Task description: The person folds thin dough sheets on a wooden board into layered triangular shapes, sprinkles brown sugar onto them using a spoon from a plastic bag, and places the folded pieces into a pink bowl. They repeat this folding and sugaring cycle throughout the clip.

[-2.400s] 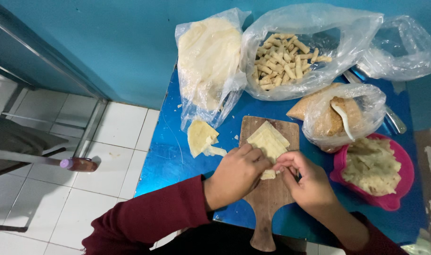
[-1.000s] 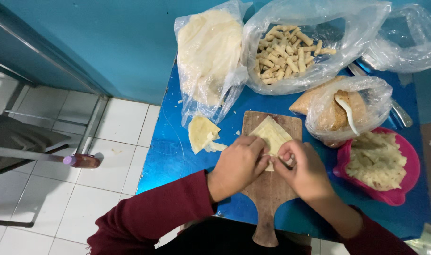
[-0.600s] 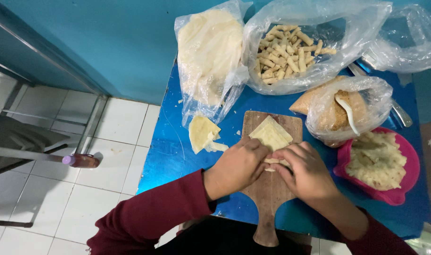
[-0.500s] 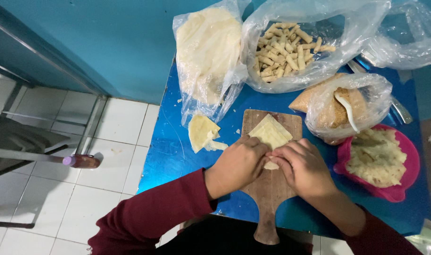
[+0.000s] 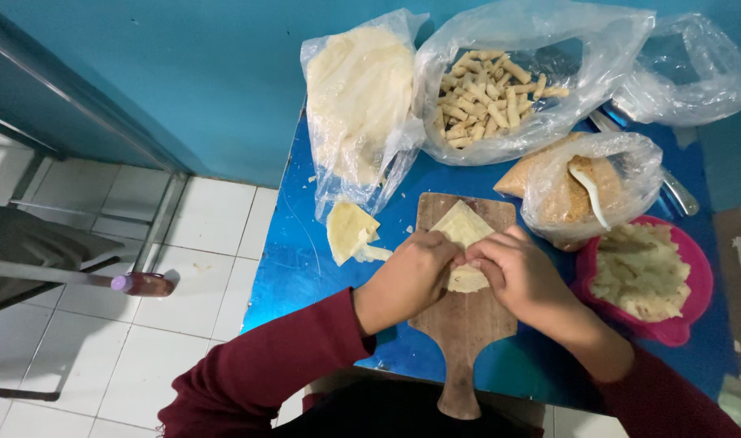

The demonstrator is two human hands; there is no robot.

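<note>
Since a moment ago both of my hands have drawn closer together over the wrapper [image 5: 464,231], and more of its near edge is now folded under my fingers. That pale sheet lies on the board [image 5: 465,324], its far corner pointing away from me and still flat. My left hand [image 5: 407,276] sits at the board's left edge, fingers curled down and pinching the wrapper's near left side. My right hand [image 5: 523,276] meets it from the right, fingertips closed on the same fold, so both grips are nearly closed on the dough; what lies inside the fold I cannot tell. Left of the board, a spare folded wrapper [image 5: 350,231] rests on the blue table [image 5: 289,276]. Beyond the board stand a bag of wrappers [image 5: 358,97] and a bag of rolled sticks [image 5: 492,93]. Right of the board are a bag of crumbs [image 5: 585,191] with a white spoon in it and a pink bowl [image 5: 687,320] of mash.
</note>
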